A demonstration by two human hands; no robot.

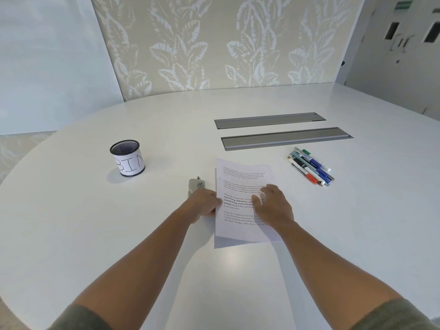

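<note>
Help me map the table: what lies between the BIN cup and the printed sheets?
Head view: a grey stapler, close beside the sheets; otherwise bare table.

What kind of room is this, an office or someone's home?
Most likely an office meeting room. It has a large rounded white table with two metal cable hatches set into its top. A bunch of whiteboard markers lies beside some printed sheets.
</note>
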